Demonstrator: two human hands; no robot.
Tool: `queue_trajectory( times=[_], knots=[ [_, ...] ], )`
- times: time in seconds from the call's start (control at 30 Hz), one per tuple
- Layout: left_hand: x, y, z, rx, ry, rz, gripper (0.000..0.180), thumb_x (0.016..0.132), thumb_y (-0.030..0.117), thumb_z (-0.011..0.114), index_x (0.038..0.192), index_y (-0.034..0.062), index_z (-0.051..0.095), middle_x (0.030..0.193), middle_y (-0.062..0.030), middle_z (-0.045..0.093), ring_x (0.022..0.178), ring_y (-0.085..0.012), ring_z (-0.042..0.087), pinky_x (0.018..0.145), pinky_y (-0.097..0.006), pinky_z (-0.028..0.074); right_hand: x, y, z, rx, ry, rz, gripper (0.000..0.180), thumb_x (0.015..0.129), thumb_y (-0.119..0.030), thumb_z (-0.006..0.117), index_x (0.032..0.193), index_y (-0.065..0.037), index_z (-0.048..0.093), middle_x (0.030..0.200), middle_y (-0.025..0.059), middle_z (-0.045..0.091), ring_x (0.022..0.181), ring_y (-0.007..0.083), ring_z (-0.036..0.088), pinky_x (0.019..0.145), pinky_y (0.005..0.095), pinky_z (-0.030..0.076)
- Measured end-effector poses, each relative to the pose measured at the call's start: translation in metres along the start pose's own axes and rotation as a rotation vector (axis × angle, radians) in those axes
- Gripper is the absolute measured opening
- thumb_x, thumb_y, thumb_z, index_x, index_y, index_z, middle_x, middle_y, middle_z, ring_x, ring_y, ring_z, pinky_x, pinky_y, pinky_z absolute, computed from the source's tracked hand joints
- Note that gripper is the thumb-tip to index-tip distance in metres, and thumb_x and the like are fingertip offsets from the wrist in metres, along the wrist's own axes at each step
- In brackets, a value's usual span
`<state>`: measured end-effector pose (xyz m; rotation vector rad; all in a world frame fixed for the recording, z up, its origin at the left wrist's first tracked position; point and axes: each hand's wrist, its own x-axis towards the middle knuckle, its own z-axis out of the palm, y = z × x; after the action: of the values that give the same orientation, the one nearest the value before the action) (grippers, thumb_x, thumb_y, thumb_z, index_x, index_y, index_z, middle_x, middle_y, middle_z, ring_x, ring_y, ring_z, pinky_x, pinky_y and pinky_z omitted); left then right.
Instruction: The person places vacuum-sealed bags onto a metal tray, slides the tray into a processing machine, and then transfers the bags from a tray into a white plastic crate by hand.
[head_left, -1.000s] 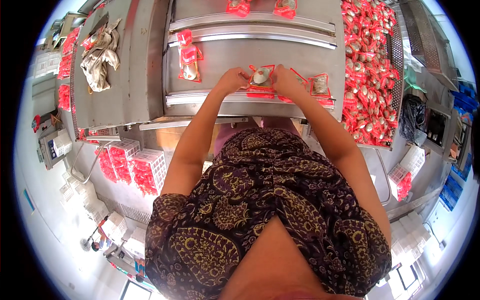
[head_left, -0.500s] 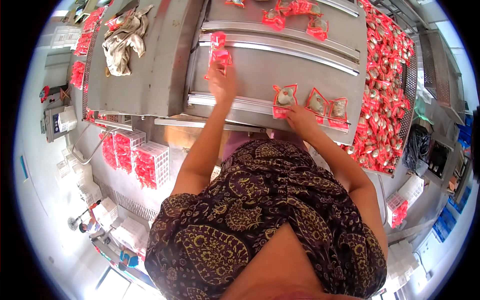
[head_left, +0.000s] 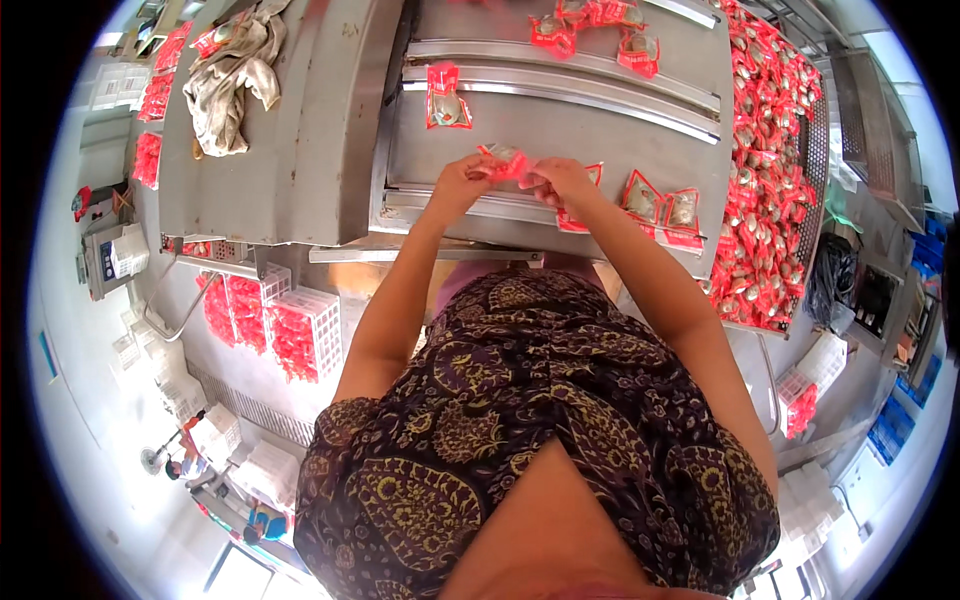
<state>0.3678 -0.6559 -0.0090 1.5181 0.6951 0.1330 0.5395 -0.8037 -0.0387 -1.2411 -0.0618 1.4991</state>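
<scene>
Both my hands are pinched on one small red-and-clear packet (head_left: 508,161), above the near metal rail of the steel work surface (head_left: 600,140). My left hand (head_left: 460,188) grips its left end, and my right hand (head_left: 565,183) has its right end. Beneath my right hand lies another packet (head_left: 572,222), partly covered. Farther right, two packets (head_left: 643,200) with pale, rounded contents rest side by side along the near edge. A single packet (head_left: 447,102) lies upright beyond my left hand, just past the middle rails.
Several packets (head_left: 638,52) lie beyond the rails (head_left: 580,88). A perforated tray (head_left: 820,180) heaped with packets borders the right side. Left stands a steel housing (head_left: 320,130) with a crumpled cloth (head_left: 230,100). White crates (head_left: 325,335) of red packets are below left. People appear far off, lower left.
My left hand has left the packet at the far left and come nearer, rightward. My right hand has moved left from the near-edge packets. Both now meet on one packet.
</scene>
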Motion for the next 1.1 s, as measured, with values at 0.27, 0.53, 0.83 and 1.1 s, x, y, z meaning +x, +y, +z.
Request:
queue_trajectory(
  times=[0.27,0.53,0.83,1.1],
  knots=[
    [-0.003,0.013,-0.022,-0.034,0.003,-0.364,0.027,0.088,0.011,0.066,0.113,0.0058,0.057,0.093,-0.0036,0.066,0.084,-0.0107,0.064,0.075,-0.026,0.051,0.025,0.009,0.014,-0.083,0.077,0.118,0.049,0.079,0.005,0.069,0.121,0.004,0.044,0.075,0.0137,0.061,0.053,0.0159,0.055,0.040,0.0273,0.036],
    [0.010,-0.003,-0.027,-0.095,0.016,-0.350,0.039,0.077,0.007,0.075,0.110,0.0050,0.054,0.086,-0.0068,0.066,0.076,-0.0131,0.064,0.065,-0.027,0.052,0.025,-0.002,0.018,-0.043,0.154,0.135,0.050,0.079,0.006,0.068,0.122,0.004,0.041,0.076,0.0131,0.061,0.055,0.0150,0.055,0.042,0.0250,0.036],
    [0.045,-0.041,-0.039,0.122,0.009,-0.127,0.034,0.074,0.006,0.074,0.104,0.0041,0.057,0.080,-0.0070,0.066,0.074,-0.0142,0.064,0.063,-0.028,0.051,0.024,0.014,0.013,-0.930,0.379,-0.637,0.045,0.078,0.002,0.065,0.115,-0.004,0.039,0.075,0.0156,0.065,0.066,0.0316,0.066,0.053,0.0436,0.048],
    [0.063,-0.052,-0.033,0.506,-0.059,-0.036,0.032,0.070,0.010,0.074,0.099,0.0044,0.062,0.080,-0.0102,0.069,0.072,-0.0201,0.066,0.069,-0.032,0.052,0.016,0.013,0.013,-1.116,0.502,-0.604,0.031,0.085,-0.005,0.058,0.111,-0.004,0.041,0.078,0.0261,0.062,0.076,0.0481,0.061,0.067,0.0563,0.046]
  ],
)
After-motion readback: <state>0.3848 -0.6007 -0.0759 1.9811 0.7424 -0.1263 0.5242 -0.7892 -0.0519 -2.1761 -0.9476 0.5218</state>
